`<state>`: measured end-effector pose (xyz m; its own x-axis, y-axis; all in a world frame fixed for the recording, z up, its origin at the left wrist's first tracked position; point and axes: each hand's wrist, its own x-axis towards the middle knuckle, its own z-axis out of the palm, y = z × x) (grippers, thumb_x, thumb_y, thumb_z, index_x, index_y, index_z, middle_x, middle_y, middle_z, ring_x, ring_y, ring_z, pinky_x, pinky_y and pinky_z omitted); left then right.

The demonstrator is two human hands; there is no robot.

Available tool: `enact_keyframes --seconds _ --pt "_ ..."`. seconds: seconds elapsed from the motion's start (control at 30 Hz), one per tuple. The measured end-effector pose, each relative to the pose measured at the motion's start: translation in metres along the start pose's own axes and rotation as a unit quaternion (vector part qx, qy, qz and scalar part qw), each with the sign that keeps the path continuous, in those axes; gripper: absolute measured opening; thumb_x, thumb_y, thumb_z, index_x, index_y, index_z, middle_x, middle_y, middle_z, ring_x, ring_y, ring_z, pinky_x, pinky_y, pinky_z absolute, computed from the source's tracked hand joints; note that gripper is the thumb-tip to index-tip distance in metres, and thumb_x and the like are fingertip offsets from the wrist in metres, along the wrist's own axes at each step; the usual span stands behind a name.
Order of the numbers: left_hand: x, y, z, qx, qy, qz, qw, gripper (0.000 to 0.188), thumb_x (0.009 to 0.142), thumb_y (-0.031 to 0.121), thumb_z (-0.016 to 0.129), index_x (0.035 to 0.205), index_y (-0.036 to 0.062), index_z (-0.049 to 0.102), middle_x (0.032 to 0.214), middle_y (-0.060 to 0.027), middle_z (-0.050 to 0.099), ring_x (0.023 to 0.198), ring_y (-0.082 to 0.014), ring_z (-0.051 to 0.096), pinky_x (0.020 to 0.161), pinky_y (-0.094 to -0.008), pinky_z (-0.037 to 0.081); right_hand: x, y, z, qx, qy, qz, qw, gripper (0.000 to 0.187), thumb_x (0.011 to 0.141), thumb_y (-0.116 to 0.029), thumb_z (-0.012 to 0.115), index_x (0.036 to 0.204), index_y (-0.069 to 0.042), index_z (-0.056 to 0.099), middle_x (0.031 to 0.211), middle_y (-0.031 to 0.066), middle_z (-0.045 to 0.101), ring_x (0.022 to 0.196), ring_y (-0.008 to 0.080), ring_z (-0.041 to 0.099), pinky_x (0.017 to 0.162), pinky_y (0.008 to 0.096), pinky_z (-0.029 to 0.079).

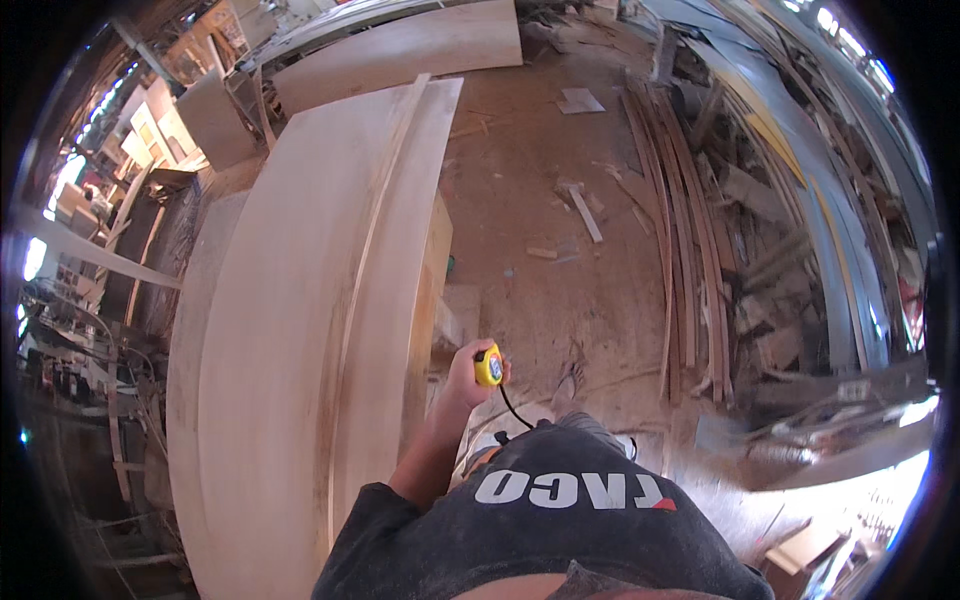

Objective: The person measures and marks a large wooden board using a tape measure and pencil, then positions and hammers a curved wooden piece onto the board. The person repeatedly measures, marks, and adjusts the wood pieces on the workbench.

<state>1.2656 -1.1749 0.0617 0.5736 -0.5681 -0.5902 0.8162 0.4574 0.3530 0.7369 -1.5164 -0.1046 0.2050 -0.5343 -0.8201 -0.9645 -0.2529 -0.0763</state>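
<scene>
My left grip point(468, 376), closed around a yellow-and-black, rounded tape-measure case point(488, 367), with a long, pale wooden panel point(285, 300) to its left, bears a probably light, rigid body best clasped round its sides; my right is out of view.

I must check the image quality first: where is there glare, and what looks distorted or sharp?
Head view: white glare burns out the lower right rim and patches at left; the pale wooden panel looks bowed by the lens; the yellow tape measure in the left hand looks fairly sharp.
</scene>
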Motion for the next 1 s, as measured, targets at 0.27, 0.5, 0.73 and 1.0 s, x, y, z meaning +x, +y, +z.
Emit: enact_keyframes --seconds 0.27,0.5,0.73,1.0 --pt "0.145 0.077 0.071 -0.127 0.095 -0.02 0.987 0.023 0.092 0.026 0.065 0.1 0.0043 0.062 0.09 -0.0176 0.067 0.086 -0.036 0.069 0.077 -0.0505 0.057 0.173 -0.326 -0.286 -0.015 0.138 -0.163 0.977 0.032 0.089 -0.032 0.078 0.09 0.0 0.073 0.084 0.0134 0.072 0.083 0.0284 0.07 0.076 0.0434 0.054" --pt "0.268 0.202 0.163 -0.135 0.044 -0.015 0.99 0.03 0.093 0.028 0.062 0.103 -0.0008 0.063 0.096 -0.0184 0.068 0.092 -0.0378 0.07 0.081 -0.0528 0.058 0.25 -0.678 -0.49 0.125 0.246 -0.367 0.888 0.034 0.09 -0.034 0.079 0.091 0.0 0.074 0.081 0.0095 0.072 0.081 0.0221 0.069 0.075 0.0388 0.054" --pt "0.392 0.365 0.212 -0.08 0.026 0.022 0.996 0.03 0.096 0.028 0.06 0.1 -0.0009 0.066 0.092 -0.0199 0.07 0.088 -0.0352 0.073 0.077 -0.0493 0.06 0.334 -0.755 -0.435 -0.142 0.17 -0.346 0.912 0.043 0.087 -0.046 0.077 0.096 -0.004 0.077 0.089 0.014 0.076 0.085 0.0288 0.074 0.079 0.0438 0.057" --pt "0.505 0.512 0.248 -0.02 0.003 0.169 0.985 0.028 0.099 0.028 0.063 0.103 0.0005 0.066 0.091 -0.0171 0.072 0.089 -0.0317 0.074 0.081 -0.0462 0.061 0.464 -0.882 -0.467 -0.25 -0.054 -0.23 0.939 0.04 0.085 -0.043 0.079 0.092 -0.003 0.077 0.086 0.0141 0.077 0.082 0.0333 0.074 0.078 0.047 0.057"
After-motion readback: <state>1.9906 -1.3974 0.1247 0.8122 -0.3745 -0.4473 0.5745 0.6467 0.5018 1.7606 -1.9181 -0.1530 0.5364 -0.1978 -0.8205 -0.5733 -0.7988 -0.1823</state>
